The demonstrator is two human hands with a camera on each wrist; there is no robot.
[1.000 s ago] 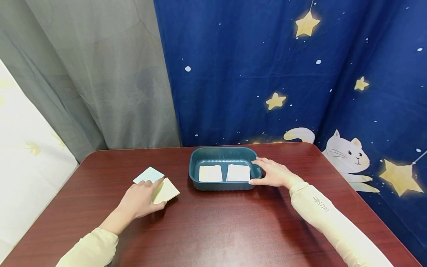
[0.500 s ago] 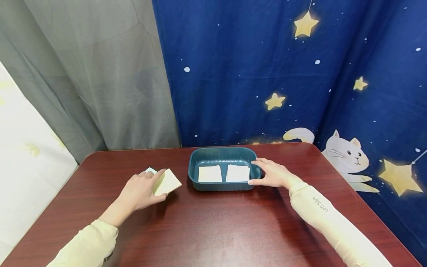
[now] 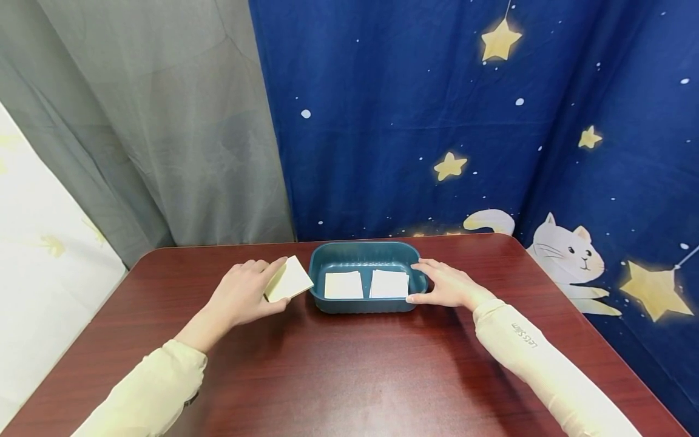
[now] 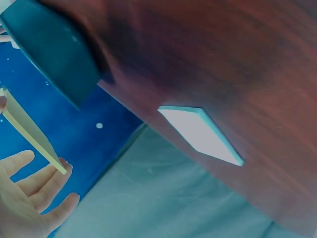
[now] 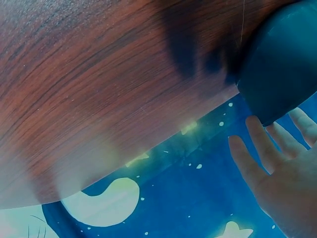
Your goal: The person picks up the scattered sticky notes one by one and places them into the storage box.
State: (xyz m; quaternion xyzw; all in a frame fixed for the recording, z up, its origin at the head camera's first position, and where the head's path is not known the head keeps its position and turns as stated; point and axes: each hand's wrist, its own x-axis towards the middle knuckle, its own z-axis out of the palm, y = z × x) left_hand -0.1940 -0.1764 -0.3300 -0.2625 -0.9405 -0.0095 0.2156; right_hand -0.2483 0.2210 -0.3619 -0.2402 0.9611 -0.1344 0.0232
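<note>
My left hand (image 3: 243,294) pinches a pale yellow sticky note pad (image 3: 289,279) between thumb and fingers, above the table just left of a dark teal plastic bin (image 3: 360,306). In the left wrist view the yellow pad (image 4: 32,131) is tilted, seen nearly edge-on. A light blue sticky note pad (image 4: 200,131) lies on the table; in the head view the left hand hides it. My right hand (image 3: 448,285) holds the bin's right end, thumb at the near rim and fingers at the far side. Inside the bin, a cream pad (image 3: 343,285) and a white pad (image 3: 389,284) sit side by side.
The bin stands near the back edge of a reddish-brown wooden table (image 3: 349,376). Behind the table hang a grey curtain (image 3: 202,152) and a blue curtain (image 3: 382,121) with stars and a white cat.
The left hand has lifted the yellow pad off the blue one and moved it right and away, toward the bin. The right hand and the bin have stayed put.
</note>
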